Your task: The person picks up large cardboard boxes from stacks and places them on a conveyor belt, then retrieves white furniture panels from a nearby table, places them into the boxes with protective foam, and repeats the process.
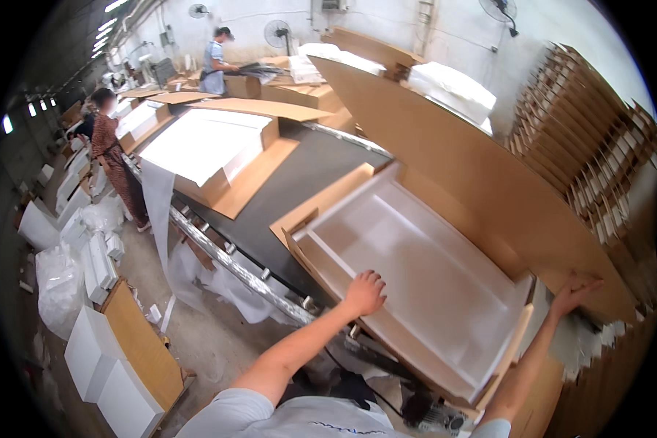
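Observation:
In front of me an open cardboard box (522, 337) lies on the conveyor, its long far flap (482, 171) standing up. A white furniture panel (416, 252) with raised edges fills the box. My left hand (365, 293) is over the box's near side, at the panel's near edge, its fingers slightly bent and apart with nothing in them. Whether it touches the panel I cannot tell. My right hand (577, 293) reaches past the box's right end, with fingers stretched out against the lower right part of the standing flap.
Ahead on the dark conveyor belt (270, 186) sits another open box with white panels (204, 142). A metal rail (241, 274) runs along its near side. Stacked cardboard (569, 131) rises at right. White boards (117, 365) lie on the floor at left. Two people (113, 153) stand farther off.

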A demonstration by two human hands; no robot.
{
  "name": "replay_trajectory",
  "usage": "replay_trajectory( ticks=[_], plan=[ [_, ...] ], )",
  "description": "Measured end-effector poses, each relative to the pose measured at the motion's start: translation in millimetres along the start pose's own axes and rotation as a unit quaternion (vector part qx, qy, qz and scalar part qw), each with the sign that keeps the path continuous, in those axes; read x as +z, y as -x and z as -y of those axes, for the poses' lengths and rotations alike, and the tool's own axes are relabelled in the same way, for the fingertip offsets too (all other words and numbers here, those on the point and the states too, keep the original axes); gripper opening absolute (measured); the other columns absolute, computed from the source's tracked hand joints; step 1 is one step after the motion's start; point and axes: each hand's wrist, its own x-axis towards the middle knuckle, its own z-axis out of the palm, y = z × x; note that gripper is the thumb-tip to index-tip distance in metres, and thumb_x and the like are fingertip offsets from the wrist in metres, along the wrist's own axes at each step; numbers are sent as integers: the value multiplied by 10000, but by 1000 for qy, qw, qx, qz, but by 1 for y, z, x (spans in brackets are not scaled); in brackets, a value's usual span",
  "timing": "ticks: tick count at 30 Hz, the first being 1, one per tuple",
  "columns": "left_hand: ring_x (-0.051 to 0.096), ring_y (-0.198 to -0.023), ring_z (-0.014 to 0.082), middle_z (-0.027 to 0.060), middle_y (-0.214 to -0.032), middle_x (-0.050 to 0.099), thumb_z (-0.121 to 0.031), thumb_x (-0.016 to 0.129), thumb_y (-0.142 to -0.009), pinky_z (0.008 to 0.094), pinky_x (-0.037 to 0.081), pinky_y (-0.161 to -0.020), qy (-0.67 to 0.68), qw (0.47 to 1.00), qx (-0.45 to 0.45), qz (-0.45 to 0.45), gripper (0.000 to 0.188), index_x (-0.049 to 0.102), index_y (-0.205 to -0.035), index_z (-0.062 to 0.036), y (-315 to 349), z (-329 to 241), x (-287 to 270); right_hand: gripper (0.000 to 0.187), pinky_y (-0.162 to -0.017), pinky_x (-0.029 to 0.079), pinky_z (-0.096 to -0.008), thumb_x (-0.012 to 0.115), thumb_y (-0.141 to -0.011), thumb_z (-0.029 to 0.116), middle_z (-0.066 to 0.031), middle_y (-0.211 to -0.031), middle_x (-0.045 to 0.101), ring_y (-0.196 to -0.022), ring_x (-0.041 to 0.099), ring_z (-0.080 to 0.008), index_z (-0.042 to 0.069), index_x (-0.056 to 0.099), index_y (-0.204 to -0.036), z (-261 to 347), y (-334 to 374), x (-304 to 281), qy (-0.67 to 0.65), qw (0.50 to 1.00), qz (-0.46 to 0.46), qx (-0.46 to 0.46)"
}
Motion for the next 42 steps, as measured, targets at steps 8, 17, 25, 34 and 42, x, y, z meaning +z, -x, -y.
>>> replay_trajectory(
  ticks=[8,17,25,34,42],
  plan=[
    [529,-1099,282,126,-1098,604,-554,451,-887,488,358,-976,-50,920,-121,368,552,644,-1068,-70,10,3,-2,740,-1090,255,-526,489,-939,479,-281,-1495,223,-1367,247,-442,110,185,-1504,-13,-60,160,137,972,-51,-182],
    [520,-1002,277,111,-1059,565,-623,491,-841,407,433,-790,-6,913,-84,400,600,667,-1001,-73,14,4,31,655,-1138,198,-484,332,-978,528,-55,-1578,116,-1427,189,-283,226,118,-1518,-96,54,416,263,945,180,-77],
    [650,-821,347,156,-820,691,-677,502,-776,440,517,-728,81,736,-160,653,680,722,-795,-34,-28,10,39,613,-1145,159,-494,218,-995,512,-50,-1578,134,-1445,136,-247,192,161,-1514,-100,173,449,355,710,601,95],
    [580,-932,265,100,-984,603,-615,498,-831,403,451,-767,47,835,-78,542,588,685,-933,-67,4,15,43,314,-953,412,-453,594,-840,113,-191,-1132,584,-1096,529,-373,20,572,-1139,-73,294,368,-50,882,457,-99],
    [548,-977,241,93,-1020,588,-615,451,-857,374,389,-837,15,841,-136,523,597,676,-943,-69,34,-18,13,601,-1091,271,-469,679,-782,175,-187,-1335,447,-1256,397,-342,15,435,-1307,41,318,279,-78,810,567,-126]
  ],
)
